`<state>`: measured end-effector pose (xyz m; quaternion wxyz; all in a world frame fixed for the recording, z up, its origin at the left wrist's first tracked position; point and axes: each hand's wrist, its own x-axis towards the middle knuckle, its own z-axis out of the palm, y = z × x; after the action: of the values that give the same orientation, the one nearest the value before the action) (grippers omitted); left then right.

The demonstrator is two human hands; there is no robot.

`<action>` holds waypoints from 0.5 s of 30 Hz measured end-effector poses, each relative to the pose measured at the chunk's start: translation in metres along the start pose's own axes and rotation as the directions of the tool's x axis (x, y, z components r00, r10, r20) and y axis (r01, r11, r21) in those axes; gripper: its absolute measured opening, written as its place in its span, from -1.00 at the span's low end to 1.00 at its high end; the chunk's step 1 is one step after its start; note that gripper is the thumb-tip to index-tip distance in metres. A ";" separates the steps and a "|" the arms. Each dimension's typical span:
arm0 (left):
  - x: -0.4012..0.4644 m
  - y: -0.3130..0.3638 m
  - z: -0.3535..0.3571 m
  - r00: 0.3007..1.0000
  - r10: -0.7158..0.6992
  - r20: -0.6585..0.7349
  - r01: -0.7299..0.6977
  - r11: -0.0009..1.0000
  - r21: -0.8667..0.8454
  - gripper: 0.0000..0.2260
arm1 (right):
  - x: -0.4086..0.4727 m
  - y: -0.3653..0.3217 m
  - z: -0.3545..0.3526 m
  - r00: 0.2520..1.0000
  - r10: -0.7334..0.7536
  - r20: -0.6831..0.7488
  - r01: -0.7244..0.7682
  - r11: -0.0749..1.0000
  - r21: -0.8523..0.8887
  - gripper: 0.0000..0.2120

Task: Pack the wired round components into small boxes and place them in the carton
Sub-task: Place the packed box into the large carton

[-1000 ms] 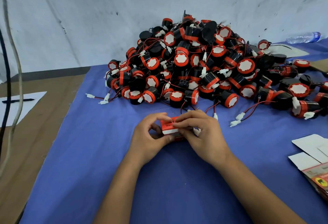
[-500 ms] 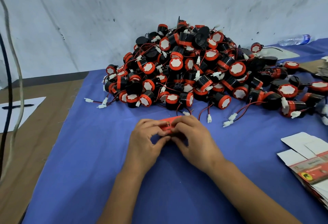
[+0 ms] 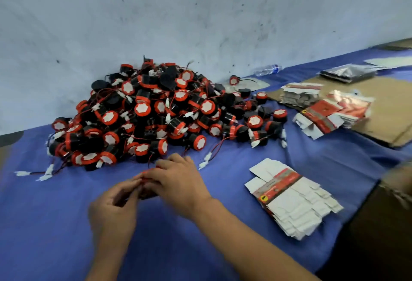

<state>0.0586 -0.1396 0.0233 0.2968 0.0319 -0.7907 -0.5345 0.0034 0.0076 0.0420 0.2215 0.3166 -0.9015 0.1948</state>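
Note:
A big heap of wired round components (image 3: 156,113), black with red rims and white faces, lies on the blue cloth against the wall. In front of it my right hand (image 3: 178,182) covers a small red box (image 3: 149,172), fingers closed over its top. My left hand (image 3: 113,207) touches the box's left end with its fingertips; the box is mostly hidden. A stack of flat unfolded boxes (image 3: 292,198) lies to the right. The dark opening with a brown edge at the far right (image 3: 392,191) looks like the carton, blurred.
More flat box stacks (image 3: 327,111) and a dark plastic bag (image 3: 347,72) rest on brown cardboard (image 3: 392,107) at the back right. A water bottle (image 3: 267,70) lies by the wall. Loose white connectors (image 3: 44,172) trail left of the heap.
The view has swung to the right, bringing the flat box stacks and cardboard into sight. My hands have stayed on the small red box, the left one loosening its hold.

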 end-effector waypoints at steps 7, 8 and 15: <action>-0.029 0.177 0.151 0.875 0.409 0.260 -0.234 0.827 -0.511 -0.78 | -0.089 0.076 -0.227 0.856 0.242 -0.456 -0.314 0.945 -0.087 -0.86; -0.041 0.202 0.177 0.837 0.445 0.319 -0.200 0.791 -0.578 -0.79 | -0.113 0.084 -0.261 0.815 0.310 -0.490 -0.404 0.910 -0.095 -0.88; -0.128 0.272 0.297 0.338 0.641 0.689 -0.287 0.767 -0.574 -0.77 | -0.241 0.116 -0.375 0.414 0.903 -0.118 -0.897 0.382 -0.222 -0.91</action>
<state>0.0867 0.2689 0.1272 0.0053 -0.5229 -0.6922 -0.4974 0.1995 0.3924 0.2017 0.1087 -0.2508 -0.9478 0.1642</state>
